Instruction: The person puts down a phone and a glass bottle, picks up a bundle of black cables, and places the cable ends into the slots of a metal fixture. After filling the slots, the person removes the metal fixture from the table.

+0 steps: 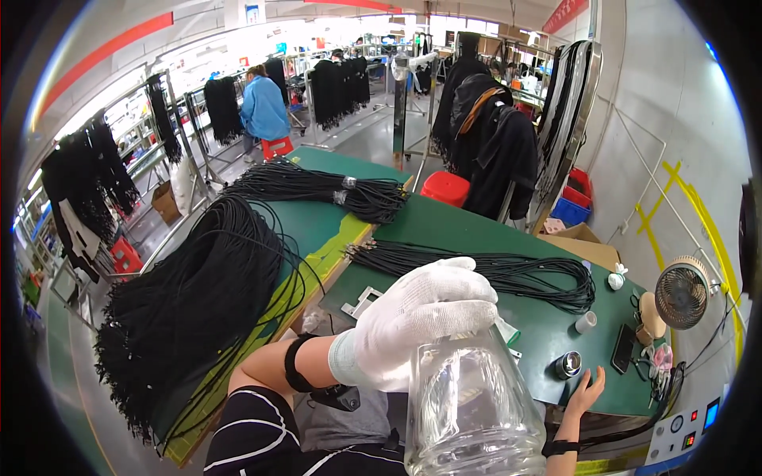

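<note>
Gloved left hand (pixel 429 317) grips a clear jar (pixel 472 404), long axis twelve to six; nearer the tin (pixel 568 365), at its five o'clock, the right hand (pixel 585 393) opens loosely, empty.

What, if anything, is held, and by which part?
The left hand grips a clear container by the end farther from the camera; the right hand holds nothing visible.

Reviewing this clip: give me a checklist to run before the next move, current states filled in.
1. Left hand gripping the clear jar: ok, fingers around its upper end.
2. Jar mouth uncovered: cannot tell, hand hides the upper end.
3. Right hand free: ok, open, beside a round dark container.
4. Both hands gloved: not ok, right is bare.
5. Phone apart from right hand: ok.
</note>
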Demonstrator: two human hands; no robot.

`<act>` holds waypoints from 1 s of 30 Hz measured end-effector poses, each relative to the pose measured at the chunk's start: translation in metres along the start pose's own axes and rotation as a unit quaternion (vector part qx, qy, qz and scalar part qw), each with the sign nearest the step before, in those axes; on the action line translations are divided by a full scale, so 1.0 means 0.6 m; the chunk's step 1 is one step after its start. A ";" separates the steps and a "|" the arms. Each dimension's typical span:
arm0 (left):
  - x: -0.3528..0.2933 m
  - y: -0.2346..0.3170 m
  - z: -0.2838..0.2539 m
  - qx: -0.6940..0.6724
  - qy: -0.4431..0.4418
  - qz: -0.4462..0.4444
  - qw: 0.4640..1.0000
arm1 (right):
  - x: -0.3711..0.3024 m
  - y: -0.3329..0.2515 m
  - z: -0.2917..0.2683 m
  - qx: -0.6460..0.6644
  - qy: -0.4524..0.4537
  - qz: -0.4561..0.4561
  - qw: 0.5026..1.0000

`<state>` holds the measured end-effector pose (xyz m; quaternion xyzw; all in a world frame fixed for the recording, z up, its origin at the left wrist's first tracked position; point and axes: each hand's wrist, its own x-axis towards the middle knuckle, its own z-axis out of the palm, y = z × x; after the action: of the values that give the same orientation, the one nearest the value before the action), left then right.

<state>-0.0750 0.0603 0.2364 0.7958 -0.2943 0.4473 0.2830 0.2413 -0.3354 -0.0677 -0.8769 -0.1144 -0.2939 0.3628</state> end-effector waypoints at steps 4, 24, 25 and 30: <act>0.015 0.003 -0.016 0.039 -0.038 0.001 0.999 | -0.002 0.002 0.003 -0.007 0.001 0.002 1.000; 0.036 0.006 -0.033 0.049 -0.001 0.016 0.999 | -0.004 0.011 0.007 -0.014 0.007 0.001 1.000; 0.036 0.006 -0.034 0.049 -0.001 0.016 0.999 | -0.004 0.010 0.007 -0.015 0.005 0.004 1.000; 0.042 0.010 -0.036 0.063 -0.003 0.017 0.998 | -0.004 0.010 0.007 -0.015 0.005 0.010 1.000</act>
<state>-0.0805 0.0663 0.2691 0.8081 -0.2796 0.4677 0.2236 0.2436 -0.3367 -0.0750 -0.8820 -0.0991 -0.2960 0.3529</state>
